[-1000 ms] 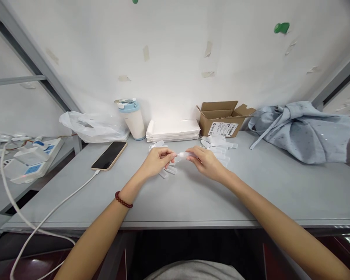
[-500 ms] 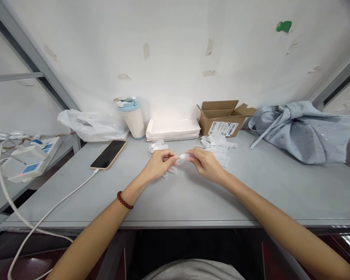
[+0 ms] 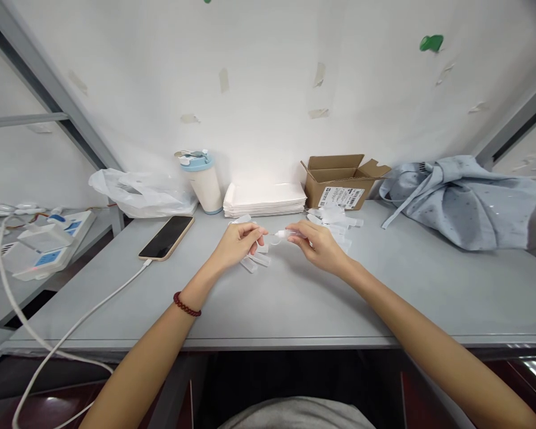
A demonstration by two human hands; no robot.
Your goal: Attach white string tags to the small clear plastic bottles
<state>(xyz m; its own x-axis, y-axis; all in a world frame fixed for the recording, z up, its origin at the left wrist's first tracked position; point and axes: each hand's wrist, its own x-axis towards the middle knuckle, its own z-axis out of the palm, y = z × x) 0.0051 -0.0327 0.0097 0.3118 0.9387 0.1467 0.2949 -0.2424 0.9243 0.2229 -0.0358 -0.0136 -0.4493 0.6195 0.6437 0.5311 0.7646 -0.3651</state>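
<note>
Between the thumb and fingers of my right hand (image 3: pixel 318 243) is a small white plastic dropper bottle (image 3: pixel 282 234), lying sideways with its tip to the left. A thin loop hangs under its neck. My left hand (image 3: pixel 237 243) is closed in a pinch just left of that tip, with a small gap between; something thin shows at its fingertips, too small to name. Under and beside the left hand lie several translucent tubes (image 3: pixel 259 259). Behind the right hand is a pile of similar translucent pieces (image 3: pixel 335 215), partly hidden by the fingers.
Along the wall stand a tumbler (image 3: pixel 204 183), a stack of white sheets (image 3: pixel 264 199) and an open cardboard box (image 3: pixel 339 182). A plastic bag (image 3: pixel 138 192) and a charging phone (image 3: pixel 167 237) are at left; a blue-grey cloth bag (image 3: pixel 469 202) is at right.
My left hand has drawn back left from the bottle's tip, leaving a gap. More of the tubes beneath it show. My right hand keeps hold of the bottle, nearly in place.
</note>
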